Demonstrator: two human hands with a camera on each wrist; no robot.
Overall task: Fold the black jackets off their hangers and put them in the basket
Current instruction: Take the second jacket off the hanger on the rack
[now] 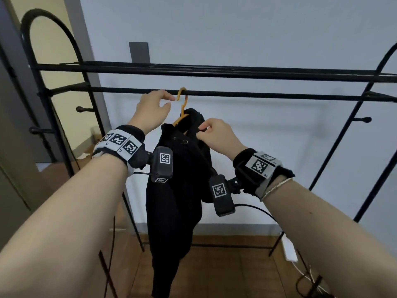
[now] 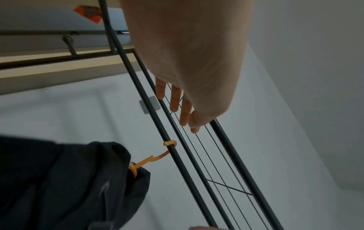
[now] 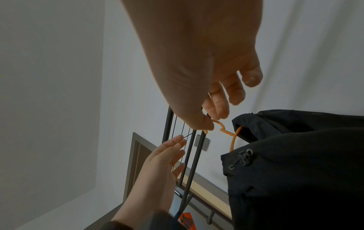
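A black jacket (image 1: 178,190) (image 2: 59,186) (image 3: 295,171) hangs on an orange hanger (image 1: 182,104) (image 2: 157,158) (image 3: 233,140), whose hook sits over the black rail (image 1: 257,96). My left hand (image 1: 169,102) (image 2: 181,112) (image 3: 177,149) is raised just left of the hook, fingers straight and holding nothing. My right hand (image 1: 203,130) (image 3: 216,119) hovers at the jacket's collar below the hook, its fingers loosely bent. The right wrist view shows nothing between them. No basket is in view.
The rail belongs to a black metal clothes rack with a wire shelf (image 1: 214,72) above it and arched side frames with pegs (image 1: 363,119). A pale wall stands close behind. On the wooden floor at the right lie a white power strip (image 1: 290,250) and cables.
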